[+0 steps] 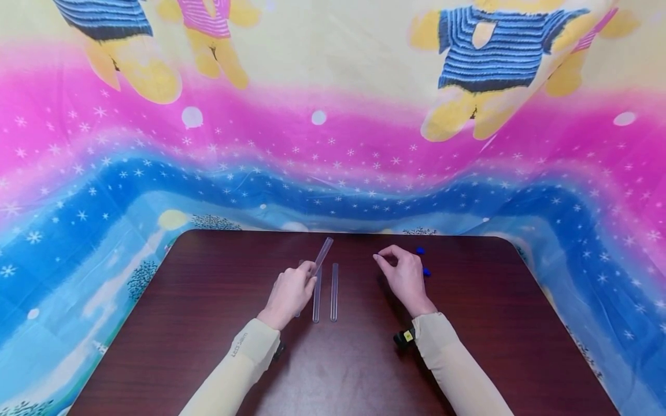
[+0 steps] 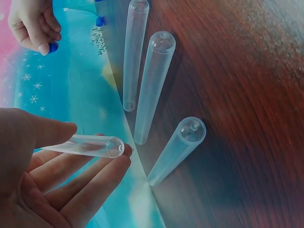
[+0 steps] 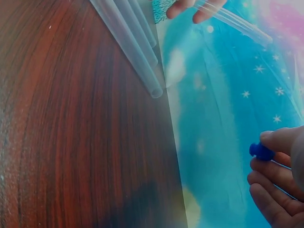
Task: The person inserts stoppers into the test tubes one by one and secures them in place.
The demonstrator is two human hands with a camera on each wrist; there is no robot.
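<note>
Left hand (image 1: 288,292): left of centre in the head view; thumb and fingers pinch the held tube (image 1: 324,249), which is tilted.
Tubes on the table (image 1: 338,370): three clear tubes (image 1: 334,293) near frame centre, one mostly behind the left hand; wood shows through their walls.
Right hand (image 1: 407,277): right of centre; pinches a blue stopper (image 3: 262,151), apart from the held tube.
Loose stoppers (image 1: 420,250): two, blue, just right of that hand.

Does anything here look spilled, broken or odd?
Nothing stands out; no spill or crack shows. Three clear tubes lie side by side on the table, the left hand holds a fourth tube, the right hand pinches a blue stopper.
</note>
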